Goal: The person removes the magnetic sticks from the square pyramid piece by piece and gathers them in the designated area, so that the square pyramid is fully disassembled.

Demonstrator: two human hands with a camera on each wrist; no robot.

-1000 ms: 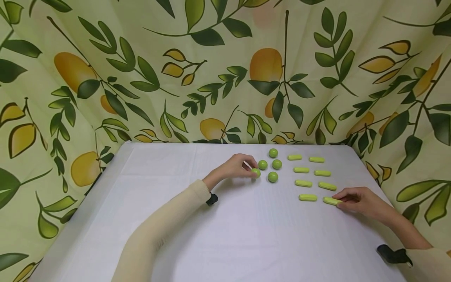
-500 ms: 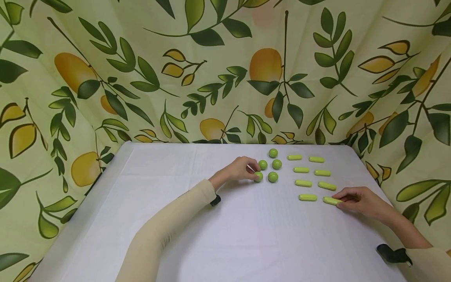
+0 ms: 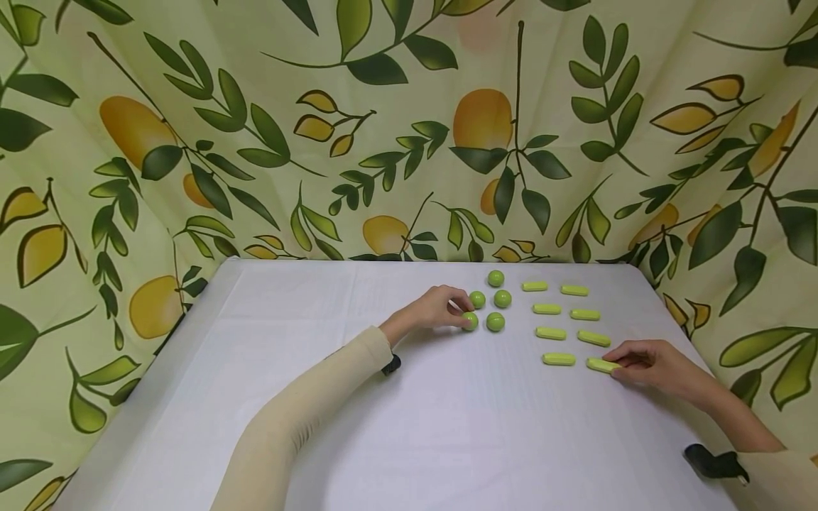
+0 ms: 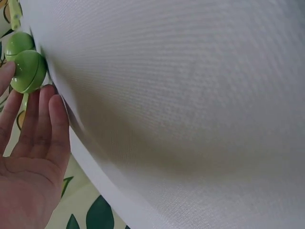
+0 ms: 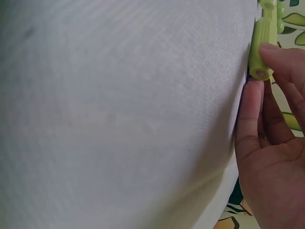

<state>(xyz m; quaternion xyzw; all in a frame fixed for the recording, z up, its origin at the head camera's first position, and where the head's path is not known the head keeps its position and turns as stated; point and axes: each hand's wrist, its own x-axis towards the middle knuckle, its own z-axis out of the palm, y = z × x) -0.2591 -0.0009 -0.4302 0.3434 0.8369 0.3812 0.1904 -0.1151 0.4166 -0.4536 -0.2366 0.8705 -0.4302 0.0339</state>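
In the head view my left hand [image 3: 441,307] holds a glossy green ball [image 3: 471,321] on the table, at the near left of a group of several such balls. The left wrist view shows a seam around that ball [image 4: 29,71], the thumb on it and the fingertips at its lower side. My right hand [image 3: 652,363] pinches the right end of a short yellow-green rod [image 3: 601,365] lying on the table. Seen from the right wrist, this rod [image 5: 261,47] is ribbed and has a small hole in its end.
Several more yellow-green rods [image 3: 559,359] lie in two columns to the right of the balls [image 3: 495,322]. A white cloth covers the table [image 3: 409,440]. Behind and at both sides hangs a curtain [image 3: 396,163] printed with leaves and fruit.
My left hand has moved slightly right and nearer with its ball, which now sits beside the nearest other ball. The right hand and its rod have stayed in place.
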